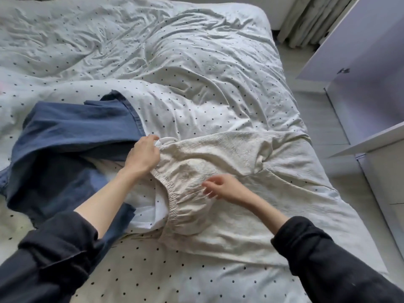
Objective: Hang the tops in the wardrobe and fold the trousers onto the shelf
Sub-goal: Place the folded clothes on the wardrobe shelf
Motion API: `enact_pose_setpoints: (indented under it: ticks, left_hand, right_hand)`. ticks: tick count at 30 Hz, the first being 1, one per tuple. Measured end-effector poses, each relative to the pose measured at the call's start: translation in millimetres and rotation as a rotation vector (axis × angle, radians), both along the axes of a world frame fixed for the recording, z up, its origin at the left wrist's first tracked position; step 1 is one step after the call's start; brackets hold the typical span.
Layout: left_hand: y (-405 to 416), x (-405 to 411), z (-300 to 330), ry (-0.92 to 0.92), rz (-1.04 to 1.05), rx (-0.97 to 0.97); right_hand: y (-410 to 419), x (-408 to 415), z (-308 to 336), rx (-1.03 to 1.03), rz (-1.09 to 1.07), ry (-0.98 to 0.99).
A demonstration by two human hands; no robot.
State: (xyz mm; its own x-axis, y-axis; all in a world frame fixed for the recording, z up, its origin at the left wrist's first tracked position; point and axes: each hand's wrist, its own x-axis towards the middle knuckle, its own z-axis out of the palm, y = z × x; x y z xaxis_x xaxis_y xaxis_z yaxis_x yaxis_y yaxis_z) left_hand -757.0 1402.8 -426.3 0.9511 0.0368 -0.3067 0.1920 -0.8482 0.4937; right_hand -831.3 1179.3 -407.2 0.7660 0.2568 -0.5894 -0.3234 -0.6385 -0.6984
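On the bed with the crumpled white, dark-dotted duvet (196, 68), cream textured trousers with a gathered elastic waistband (218, 162) lie spread across the near middle. The left hand (144, 156) pinches the waistband's far end. The right hand (220, 185) hovers at the waistband with fingers loosely curled, holding nothing. A navy blue cloth garment (72, 136) lies just left, its edge under the left wrist. White wardrobe doors (369, 68) stand open at right.
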Motion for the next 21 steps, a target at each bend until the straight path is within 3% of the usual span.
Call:
enact_pose_setpoints:
  ticks: [4, 11, 15, 19, 21]
  left_hand:
    - [-44, 5, -10, -0.074, -0.165, 0.185]
    - [-173, 34, -49, -0.145, -0.314, 0.213]
    - [-244, 61, -76, -0.142, -0.369, 0.247]
    - [-280, 86, -93, -0.172, -0.309, 0.321]
    - [-293, 96, -93, -0.152, -0.366, 0.365]
  right_hand:
    - [-75, 40, -21, -0.165, -0.15, -0.192]
    - [-217, 111, -84, -0.519, -0.075, -0.311]
    - [-278, 153, -120, -0.666, 0.035, -0.348]
    - [-309, 191, -140, -0.841, 0.298, -0.292]
    - [-320, 200, -141, -0.999, 0.391, -0.423]
